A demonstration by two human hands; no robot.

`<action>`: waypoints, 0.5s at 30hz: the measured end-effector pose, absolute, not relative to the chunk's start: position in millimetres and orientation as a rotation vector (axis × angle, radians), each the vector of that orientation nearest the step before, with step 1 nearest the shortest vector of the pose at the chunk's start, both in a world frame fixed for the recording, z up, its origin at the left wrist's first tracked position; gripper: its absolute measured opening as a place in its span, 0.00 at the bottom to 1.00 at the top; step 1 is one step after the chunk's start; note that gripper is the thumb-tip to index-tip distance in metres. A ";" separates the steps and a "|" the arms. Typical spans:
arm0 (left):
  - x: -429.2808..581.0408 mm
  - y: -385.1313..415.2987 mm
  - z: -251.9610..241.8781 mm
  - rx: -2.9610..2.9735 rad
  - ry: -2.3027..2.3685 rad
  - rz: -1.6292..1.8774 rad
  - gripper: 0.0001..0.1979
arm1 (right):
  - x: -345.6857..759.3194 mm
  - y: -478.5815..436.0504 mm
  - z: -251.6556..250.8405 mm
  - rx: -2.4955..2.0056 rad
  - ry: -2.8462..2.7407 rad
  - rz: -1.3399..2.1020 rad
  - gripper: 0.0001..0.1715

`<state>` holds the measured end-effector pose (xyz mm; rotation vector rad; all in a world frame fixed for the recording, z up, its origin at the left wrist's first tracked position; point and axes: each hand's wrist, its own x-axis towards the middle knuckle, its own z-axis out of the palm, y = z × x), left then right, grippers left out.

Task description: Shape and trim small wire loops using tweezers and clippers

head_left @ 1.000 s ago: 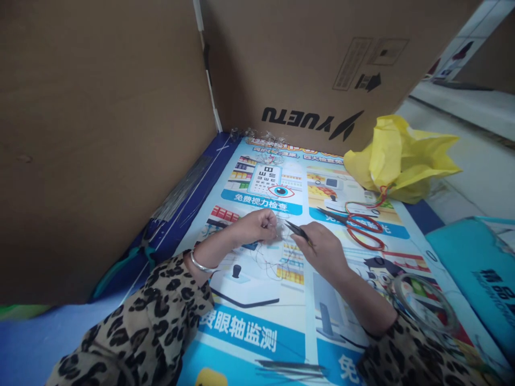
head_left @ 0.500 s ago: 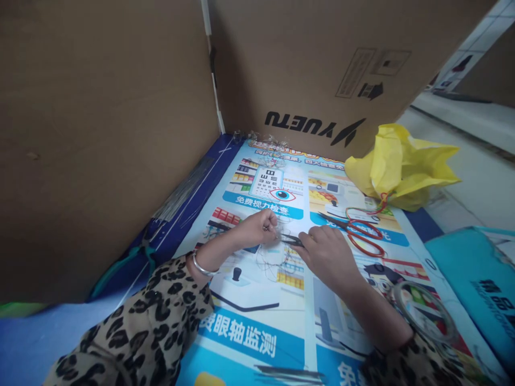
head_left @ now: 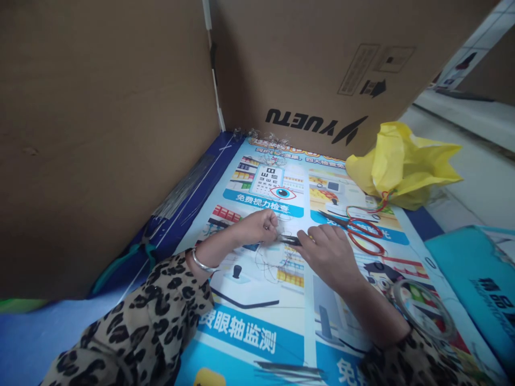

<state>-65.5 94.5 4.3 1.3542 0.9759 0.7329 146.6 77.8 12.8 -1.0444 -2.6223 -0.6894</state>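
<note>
My left hand [head_left: 257, 228], with a silver bangle at the wrist, is closed in a pinch on thin wire [head_left: 273, 271]. The wire spreads below the fingers in loose, tangled loops over the printed poster. In my right hand [head_left: 328, 254] is a pair of pliers [head_left: 290, 239], the fingers wrapped round its handles. The dark, narrow jaws point left and reach the wire by my left fingertips. Whether they grip it is too small to tell. Red-handled scissors [head_left: 364, 229] lie just beyond my right hand.
Cardboard panels [head_left: 104, 134] stand at the left and back. Teal-handled pliers [head_left: 137, 252] and a bundle of straight wires [head_left: 185, 187] lie along the left. To the right are a yellow bag [head_left: 398, 166], a tape-like ring [head_left: 424, 311] and a teal box [head_left: 475, 273]. Dark strips [head_left: 289, 371] lie in front.
The pliers' jaws look closer together and have tilted slightly. Both hands stay in nearly the same place, and the wire still hangs below my left fingers.
</note>
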 end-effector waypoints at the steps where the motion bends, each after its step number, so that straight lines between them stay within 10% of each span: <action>1: -65.8 94.8 3.9 1.358 0.963 0.730 0.13 | 146.6 77.8 13.1 -1.038 -2.625 -0.697 0.14; 15: -67.5 96.6 6.0 1.296 0.873 0.703 0.13 | 146.7 78.9 12.6 -1.029 -2.653 -0.640 0.13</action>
